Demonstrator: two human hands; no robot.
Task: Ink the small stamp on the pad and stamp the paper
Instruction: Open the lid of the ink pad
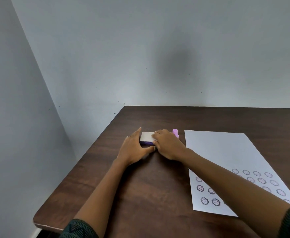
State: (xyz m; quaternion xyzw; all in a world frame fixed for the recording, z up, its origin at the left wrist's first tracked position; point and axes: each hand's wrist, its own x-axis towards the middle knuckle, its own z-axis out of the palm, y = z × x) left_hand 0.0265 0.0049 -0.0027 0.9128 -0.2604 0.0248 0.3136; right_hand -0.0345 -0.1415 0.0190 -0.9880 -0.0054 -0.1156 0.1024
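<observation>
A flat ink pad (pixel 146 136) with a pale lid and a purple base lies on the dark wooden table (pixel 151 186). My left hand (pixel 134 148) holds its left side, fingers along the edge. On its right end rests my right hand (pixel 168 145), fingers curled over the lid. Just behind my right hand stands the small pink stamp (pixel 175 132), upright and untouched. To the right lies the white paper (pixel 223 157), with several round smiley stamp marks on its near half.
The table's left edge (pixel 75 169) and near left corner drop off toward a pale wall. The back edge meets the wall. My right forearm crosses over the paper's near left part.
</observation>
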